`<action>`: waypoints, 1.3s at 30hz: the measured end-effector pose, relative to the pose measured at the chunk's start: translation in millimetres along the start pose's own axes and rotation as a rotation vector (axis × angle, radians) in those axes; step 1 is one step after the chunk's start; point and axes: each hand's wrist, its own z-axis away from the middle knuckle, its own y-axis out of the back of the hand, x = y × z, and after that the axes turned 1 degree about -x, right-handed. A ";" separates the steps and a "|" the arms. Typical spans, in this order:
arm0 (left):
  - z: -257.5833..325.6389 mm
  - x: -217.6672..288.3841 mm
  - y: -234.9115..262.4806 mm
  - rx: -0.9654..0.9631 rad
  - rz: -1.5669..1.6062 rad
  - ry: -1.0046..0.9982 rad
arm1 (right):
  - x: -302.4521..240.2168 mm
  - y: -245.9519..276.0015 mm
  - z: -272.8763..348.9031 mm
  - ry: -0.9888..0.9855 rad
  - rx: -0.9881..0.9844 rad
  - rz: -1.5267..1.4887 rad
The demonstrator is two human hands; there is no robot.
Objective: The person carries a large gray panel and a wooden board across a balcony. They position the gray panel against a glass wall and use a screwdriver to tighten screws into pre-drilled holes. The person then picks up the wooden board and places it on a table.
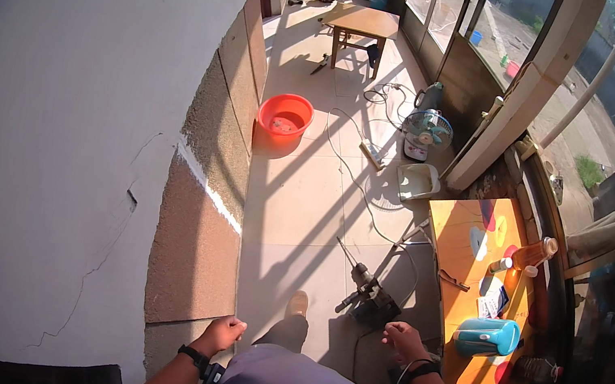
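My left hand hangs low beside the wall, its fingers curled in a loose fist with nothing showing in them. On the other side, my right hand is also curled and appears to hold nothing. Just ahead of it, a corded rotary hammer drill with a long bit rests on the tiled floor. To the right stands an orange low table bearing a teal jug, an amber bottle and small items. One shoe shows ahead of my body.
A red basin sits by the left wall, which has a crack. Ahead are a wooden table, a fan, a white tray and a power strip. A cord runs across the floor.
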 end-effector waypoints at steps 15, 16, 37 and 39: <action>-378.7 313.5 138.6 0.047 -0.011 -0.091 | -182.2 83.9 -282.3 -0.270 0.140 -0.301; -395.8 317.1 153.4 0.065 -0.020 -0.047 | -214.4 81.7 -312.4 -0.285 0.133 -0.307; -805.2 646.9 364.8 0.069 0.169 0.100 | -725.6 74.2 -732.2 -0.145 0.114 -0.216; -846.7 690.6 381.6 0.065 0.140 0.070 | -754.3 80.5 -756.8 -0.162 0.132 -0.236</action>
